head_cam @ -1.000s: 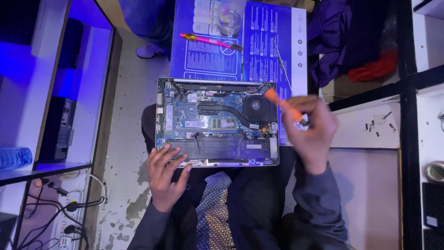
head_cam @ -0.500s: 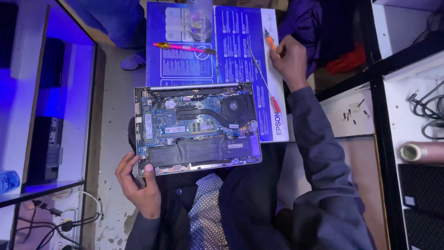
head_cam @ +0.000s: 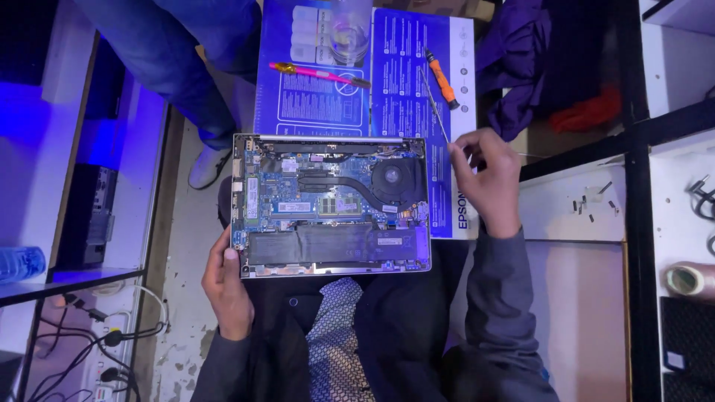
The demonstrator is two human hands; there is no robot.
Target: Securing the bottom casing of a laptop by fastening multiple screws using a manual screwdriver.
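Seen from above in a cramped workshop washed in blue light, an opened laptop (head_cam: pixel 333 205) lies bottom-up on a seated person's lap, its fan, copper heat pipe, green boards and long black battery exposed. The left hand (head_cam: pixel 226 286) clasps the laptop's near left corner, thumb on the rim and fingers out of sight beneath. The right hand (head_cam: pixel 488 179) hovers just past the laptop's right edge, its fingertips pinched together around the lower end of thin metal tweezers (head_cam: pixel 436 115) that slant across a blue printed box (head_cam: pixel 406 67). That flat box, covered in white diagrams and blocks of text, serves as a work surface beyond the laptop; an orange-handled screwdriver (head_cam: pixel 442 78), a pink-and-yellow screwdriver (head_cam: pixel 316 73) and a clear glass (head_cam: pixel 350 33) rest on it. Another person's jeans-clad leg (head_cam: pixel 190 71) and pale shoe stand on the worn concrete floor (head_cam: pixel 182 298) at upper left. White shelving (head_cam: pixel 112 141) flanks the left, with a plastic bottle (head_cam: pixel 21 264) and tangled cables below. At right, small screws (head_cam: pixel 592 205) dot a white shelf (head_cam: pixel 573 212), near a roll of tape (head_cam: pixel 689 279) and purple cloth (head_cam: pixel 529 67).
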